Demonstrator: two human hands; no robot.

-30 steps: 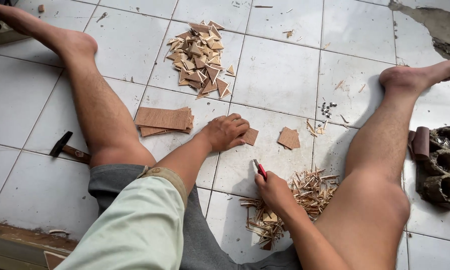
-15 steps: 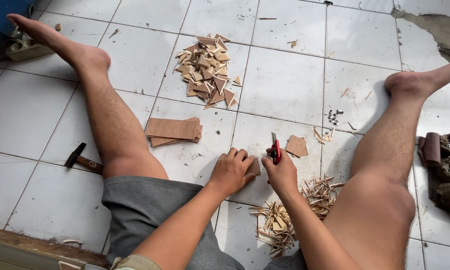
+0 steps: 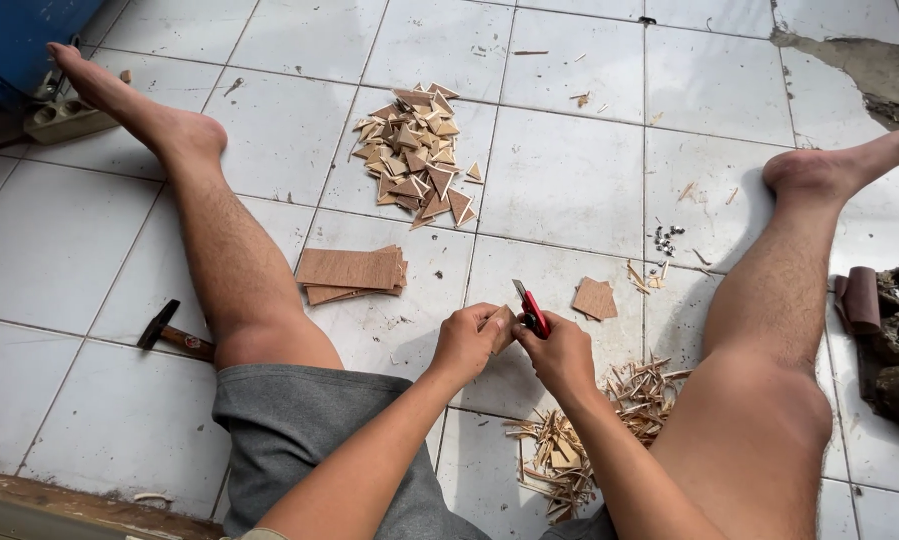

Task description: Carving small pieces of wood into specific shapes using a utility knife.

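With the left hand (image 3: 466, 343) pinching a small thin wooden piece (image 3: 500, 326) right against the red-handled utility knife (image 3: 531, 310) gripped in the right hand (image 3: 562, 355), I'd worry one slip nicks those fingers.

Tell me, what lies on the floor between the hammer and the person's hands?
In the head view, the person's left thigh lies between the hammer and the hands.
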